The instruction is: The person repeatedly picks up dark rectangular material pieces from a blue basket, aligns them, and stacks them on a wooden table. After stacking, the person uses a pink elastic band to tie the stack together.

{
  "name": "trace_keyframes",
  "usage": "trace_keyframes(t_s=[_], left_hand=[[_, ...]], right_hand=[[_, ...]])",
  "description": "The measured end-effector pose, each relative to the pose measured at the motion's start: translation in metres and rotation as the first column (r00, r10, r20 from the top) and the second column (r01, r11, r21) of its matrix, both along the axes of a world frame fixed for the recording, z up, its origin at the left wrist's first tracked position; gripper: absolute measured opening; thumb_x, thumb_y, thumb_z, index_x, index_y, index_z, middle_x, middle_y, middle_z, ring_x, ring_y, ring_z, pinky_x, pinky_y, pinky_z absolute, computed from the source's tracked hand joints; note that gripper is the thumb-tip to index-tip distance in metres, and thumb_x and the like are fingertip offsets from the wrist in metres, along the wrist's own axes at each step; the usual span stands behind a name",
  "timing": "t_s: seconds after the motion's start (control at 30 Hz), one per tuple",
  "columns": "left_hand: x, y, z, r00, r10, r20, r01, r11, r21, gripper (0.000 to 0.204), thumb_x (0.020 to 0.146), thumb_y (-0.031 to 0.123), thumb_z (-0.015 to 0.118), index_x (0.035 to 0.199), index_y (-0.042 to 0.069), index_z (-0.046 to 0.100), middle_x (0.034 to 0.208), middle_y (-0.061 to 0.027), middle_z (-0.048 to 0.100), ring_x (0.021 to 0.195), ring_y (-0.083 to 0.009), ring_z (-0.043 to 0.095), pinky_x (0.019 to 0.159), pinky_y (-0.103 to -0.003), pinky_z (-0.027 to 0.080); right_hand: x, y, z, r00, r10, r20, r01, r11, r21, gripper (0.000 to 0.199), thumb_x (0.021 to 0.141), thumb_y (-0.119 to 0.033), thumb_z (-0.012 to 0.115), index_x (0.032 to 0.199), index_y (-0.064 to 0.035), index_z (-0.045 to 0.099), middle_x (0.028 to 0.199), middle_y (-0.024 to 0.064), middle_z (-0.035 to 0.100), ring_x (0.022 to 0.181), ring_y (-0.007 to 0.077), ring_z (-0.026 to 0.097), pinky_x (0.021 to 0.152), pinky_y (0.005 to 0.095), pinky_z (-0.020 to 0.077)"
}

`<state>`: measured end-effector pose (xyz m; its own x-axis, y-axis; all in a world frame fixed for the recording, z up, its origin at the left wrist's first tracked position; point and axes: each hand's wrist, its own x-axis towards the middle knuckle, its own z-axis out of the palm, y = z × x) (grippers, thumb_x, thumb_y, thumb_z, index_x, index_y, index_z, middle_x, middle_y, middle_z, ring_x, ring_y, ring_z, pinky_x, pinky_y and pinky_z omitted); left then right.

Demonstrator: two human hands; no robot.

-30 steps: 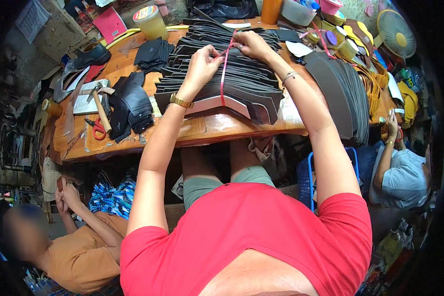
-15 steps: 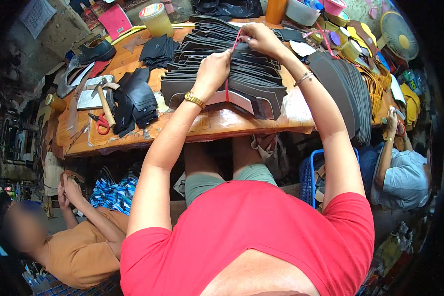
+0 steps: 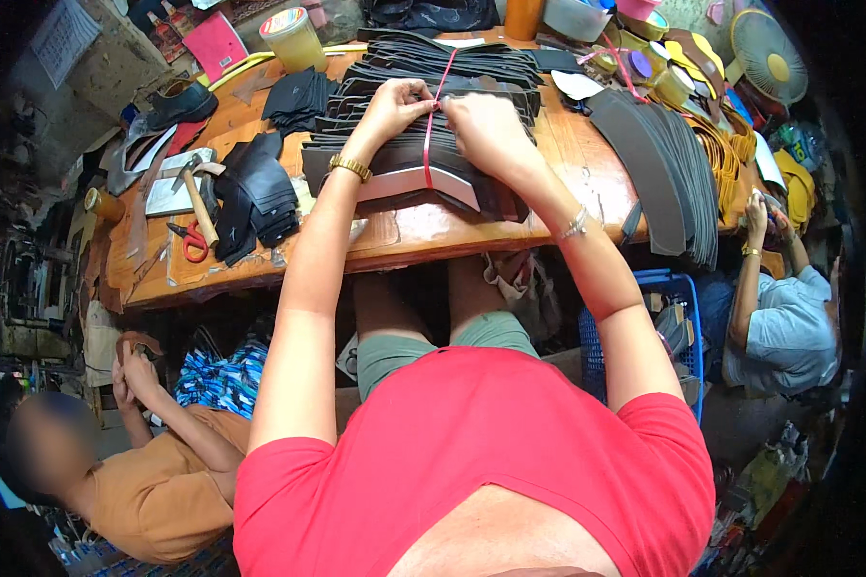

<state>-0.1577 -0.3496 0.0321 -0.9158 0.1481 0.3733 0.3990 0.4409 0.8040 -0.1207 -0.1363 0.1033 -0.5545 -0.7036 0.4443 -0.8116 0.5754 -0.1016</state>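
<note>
A long stack of dark, curved flat pieces, like cut leather, lies on the table in front of me. A red string runs lengthwise over it, from the far end to the near end. At the near end, a pale strip lies under the string. My left hand is closed over the middle of the stack, pinching the string. Close beside it, my right hand has its fingers bent together at the same spot on the string. Its fingertips are partly hidden by the hand itself.
On the wooden table lie a hammer, red-handled scissors and black pieces. Another dark stack is at the right. A blue basket stands below. One person sits left, another right.
My right hand has come back toward me from the far part of the stack to meet my left. The left has shifted slightly left and away. The string now lies down over the far part.
</note>
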Motion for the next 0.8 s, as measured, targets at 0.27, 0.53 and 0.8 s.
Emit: trace_keyframes(t_s=[0.27,0.53,0.8], left_hand=[[0.011,-0.006,0.025,0.959,-0.119,0.258,0.073,0.981,0.180,0.014,0.091,0.017,0.067,0.090,0.003,0.065,0.062,0.0091,0.052,0.051,0.0008,0.041,0.046,-0.018,0.030],[0.009,-0.005,0.018,0.990,-0.070,0.126,0.060,0.995,0.078,0.015,0.090,0.017,0.067,0.088,0.002,0.066,0.057,0.0080,0.052,0.047,-0.0026,0.041,0.044,-0.021,0.030],[0.000,0.008,0.023,0.993,0.095,0.068,-0.073,0.959,-0.272,0.021,0.079,0.020,0.070,0.083,0.000,0.068,0.062,-0.0069,0.062,0.056,-0.0100,0.051,0.053,-0.029,0.040]], right_hand=[[-0.097,0.043,-0.005,0.953,0.070,0.293,-0.017,0.983,-0.182,0.019,0.078,-0.022,0.068,0.082,-0.0043,0.072,0.075,0.0182,0.068,0.070,0.0321,0.066,0.066,0.0410,0.0504],[-0.087,0.046,-0.041,0.935,0.082,0.344,0.049,0.933,-0.357,0.017,0.080,-0.018,0.071,0.084,-0.0011,0.070,0.073,0.0181,0.066,0.067,0.0293,0.066,0.062,0.0387,0.0487],[-0.086,0.042,-0.006,0.956,0.131,0.261,-0.046,0.950,-0.309,0.018,0.080,-0.016,0.069,0.083,0.0011,0.070,0.072,0.0162,0.067,0.066,0.0262,0.065,0.063,0.0366,0.0493]])
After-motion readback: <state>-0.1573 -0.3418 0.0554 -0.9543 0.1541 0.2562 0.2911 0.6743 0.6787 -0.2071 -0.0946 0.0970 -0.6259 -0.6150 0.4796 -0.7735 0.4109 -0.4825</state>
